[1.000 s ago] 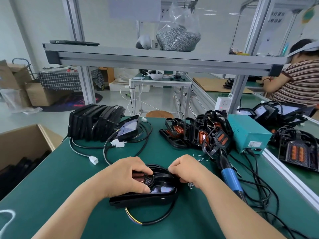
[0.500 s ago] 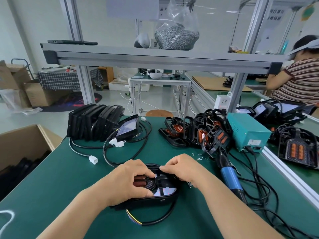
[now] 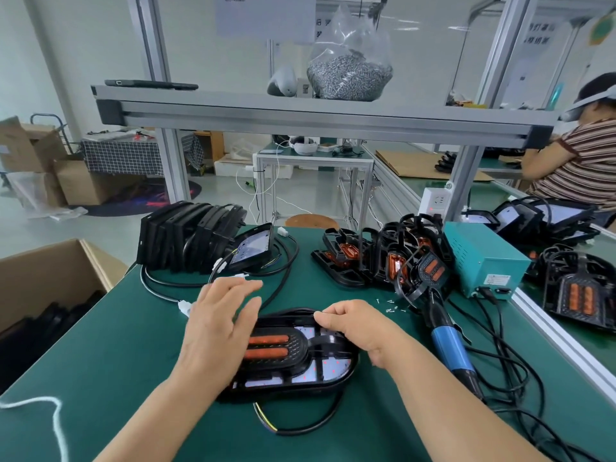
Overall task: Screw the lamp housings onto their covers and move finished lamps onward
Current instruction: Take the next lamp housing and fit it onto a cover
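Nearest, a black cable (image 3: 300, 428) curled out from under the lamp (image 3: 320, 361), which lay flat on the green table (image 3: 116, 361) with two orange bars showing in its housing. The left hand (image 3: 220, 321) was spread wide, fingers straight, over the lamp's left end. The right hand (image 3: 353, 325) was curled, its thumb and forefinger pinching the lamp's far rim. Just right of that hand lay a blue-handled screwdriver (image 3: 450, 348), with a few loose screws (image 3: 390, 303) scattered beside its far end. Off the table's left edge stood an open cardboard box (image 3: 50, 271) holding dark black parts (image 3: 40, 321), too shadowed to tell apart. Farther back on the left, a row of black covers (image 3: 186, 238) stood on edge, one white-faced lamp (image 3: 253, 245) leaning against them. A heap of black housings (image 3: 376, 258) with orange inserts sat to the right, next to a teal power box (image 3: 480, 258). Above, on the metal shelf (image 3: 300, 115), a clear plastic bag (image 3: 348, 71) sat about half full of small grey screws. Another person (image 3: 573, 161) in a striped shirt sat at the far right.
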The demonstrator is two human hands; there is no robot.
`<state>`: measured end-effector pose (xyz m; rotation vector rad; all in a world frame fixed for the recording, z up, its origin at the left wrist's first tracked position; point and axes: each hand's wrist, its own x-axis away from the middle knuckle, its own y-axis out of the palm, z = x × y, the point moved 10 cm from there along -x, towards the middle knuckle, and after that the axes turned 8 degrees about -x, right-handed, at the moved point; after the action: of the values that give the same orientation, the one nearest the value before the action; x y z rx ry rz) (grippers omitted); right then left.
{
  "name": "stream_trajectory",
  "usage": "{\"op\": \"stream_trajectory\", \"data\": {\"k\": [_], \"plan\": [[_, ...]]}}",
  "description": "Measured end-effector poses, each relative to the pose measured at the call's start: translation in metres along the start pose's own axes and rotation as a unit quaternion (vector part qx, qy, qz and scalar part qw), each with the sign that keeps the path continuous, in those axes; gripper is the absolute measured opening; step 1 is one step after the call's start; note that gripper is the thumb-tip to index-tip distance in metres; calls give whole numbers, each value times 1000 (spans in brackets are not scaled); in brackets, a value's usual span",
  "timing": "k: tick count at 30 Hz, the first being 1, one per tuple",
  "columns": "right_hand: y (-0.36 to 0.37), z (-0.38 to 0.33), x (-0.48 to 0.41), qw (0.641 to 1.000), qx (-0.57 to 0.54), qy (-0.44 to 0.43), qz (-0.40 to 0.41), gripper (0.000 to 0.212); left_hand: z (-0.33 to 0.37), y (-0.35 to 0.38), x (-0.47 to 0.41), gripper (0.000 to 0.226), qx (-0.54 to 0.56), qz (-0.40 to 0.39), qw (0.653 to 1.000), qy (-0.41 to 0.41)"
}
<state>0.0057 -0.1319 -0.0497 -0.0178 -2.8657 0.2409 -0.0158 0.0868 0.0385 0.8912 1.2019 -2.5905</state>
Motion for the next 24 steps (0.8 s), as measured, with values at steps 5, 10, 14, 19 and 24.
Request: {"op": "stream_trajectory", "data": {"k": [5,10,14,19,24], "plan": [[5,-6,-3,1000,-5,-31,1,12,3,48,-20,30,-176,-209,962,14],[4,-15,-1,994,52,-97,24,12,-6,83,-14,47,-51,-333,941,-36],[4,-20,5,985,85,-146,40,11,-3,70,-19,51,-192,-212,958,-2],[17,-32,4,985,90,-144,2,21,-5,58,-16,59,-245,-151,958,0],[11,-30,0,985,121,-118,42,48,-17,76,-14,57,-3,-237,970,-48]]}}
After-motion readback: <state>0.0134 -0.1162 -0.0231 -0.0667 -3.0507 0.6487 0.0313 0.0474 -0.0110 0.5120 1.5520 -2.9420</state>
